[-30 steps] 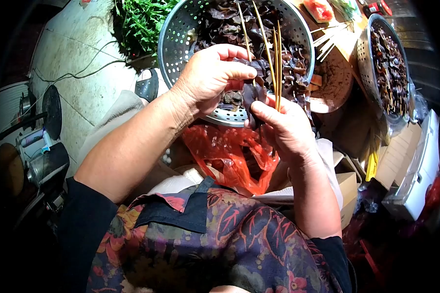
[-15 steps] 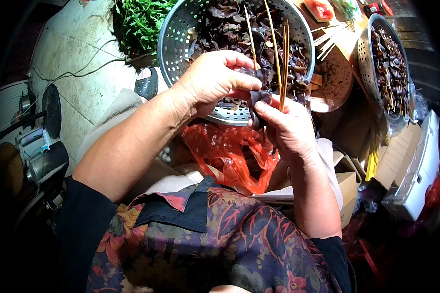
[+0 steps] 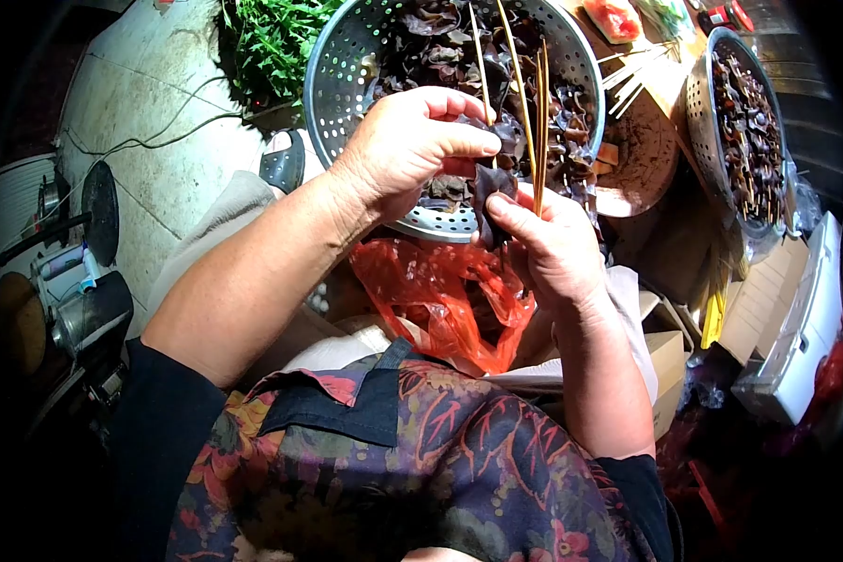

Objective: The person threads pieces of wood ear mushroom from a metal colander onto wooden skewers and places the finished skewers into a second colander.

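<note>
Left hand (image 3: 405,140): closed to a pinch, thumb tip against forefinger, on the lower end of a single skewer (image 3: 480,66) slanting up and away. Other fingers curled above the pinch. Right hand (image 3: 554,251): just below and to the right, almost touching the left fingertips, closed round a bundle of skewers (image 3: 540,112) held upright, points up. Under the right thumb, pressed against the bundle, a dark mushroom piece (image 3: 486,187), hanging down between the two hands, its top edge right at the left hand's pinch. Single skewer through the piece or only against it: cannot tell.

Directly behind both hands, a perforated metal colander (image 3: 332,84), heaped with more dark mushrooms (image 3: 426,42). Below the hands, toward the body, a crumpled red plastic bag (image 3: 436,290), and nearer yet a flowered apron (image 3: 440,450).

Right of the right hand, a round wooden board (image 3: 642,155) with loose sticks (image 3: 625,82) at its far edge. Beyond that, a second colander (image 3: 698,103) filled with skewered mushrooms (image 3: 747,131). Lower right, cardboard boxes (image 3: 759,290).

Far left of the left hand, green leafy herbs (image 3: 272,37) beside the first colander, and a thin cable (image 3: 159,139) across the pale floor.
</note>
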Action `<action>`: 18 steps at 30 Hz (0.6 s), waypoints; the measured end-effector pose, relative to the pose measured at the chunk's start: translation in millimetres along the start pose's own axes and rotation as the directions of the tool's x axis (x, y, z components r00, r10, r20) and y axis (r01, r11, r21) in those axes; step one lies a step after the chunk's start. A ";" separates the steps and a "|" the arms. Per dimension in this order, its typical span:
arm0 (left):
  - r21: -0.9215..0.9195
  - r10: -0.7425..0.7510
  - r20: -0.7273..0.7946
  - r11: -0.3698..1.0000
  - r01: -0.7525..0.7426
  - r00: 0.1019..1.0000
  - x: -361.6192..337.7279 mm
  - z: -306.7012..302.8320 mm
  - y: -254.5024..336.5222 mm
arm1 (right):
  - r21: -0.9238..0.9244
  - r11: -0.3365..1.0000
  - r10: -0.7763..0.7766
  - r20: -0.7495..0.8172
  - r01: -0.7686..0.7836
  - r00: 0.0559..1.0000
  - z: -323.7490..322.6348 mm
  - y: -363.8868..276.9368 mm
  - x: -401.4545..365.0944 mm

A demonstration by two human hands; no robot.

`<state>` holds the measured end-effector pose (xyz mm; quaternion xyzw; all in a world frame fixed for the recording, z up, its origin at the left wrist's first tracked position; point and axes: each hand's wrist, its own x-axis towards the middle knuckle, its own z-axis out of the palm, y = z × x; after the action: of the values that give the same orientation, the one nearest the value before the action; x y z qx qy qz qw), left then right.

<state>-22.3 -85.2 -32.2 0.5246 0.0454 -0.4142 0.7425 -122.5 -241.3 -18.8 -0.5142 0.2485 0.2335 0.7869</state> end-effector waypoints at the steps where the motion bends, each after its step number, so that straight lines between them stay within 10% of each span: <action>1: 0.000 -0.001 0.000 1.000 0.001 1.000 0.3 -0.4 -1.0 | -0.037 0.999 0.037 -0.003 -0.037 0.999 -0.2 -3.1 -2.0; 18: 0.042 0.018 0.143 0.999 -0.024 0.990 2.4 -5.9 1.5 | 0.090 0.994 -0.052 -0.113 0.063 0.992 1.7 -3.3 2.0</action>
<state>-17.6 -81.5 -34.9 0.5100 -0.0225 -0.4437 0.7366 -118.6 -240.7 -17.2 -0.4961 0.2875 0.1700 0.8014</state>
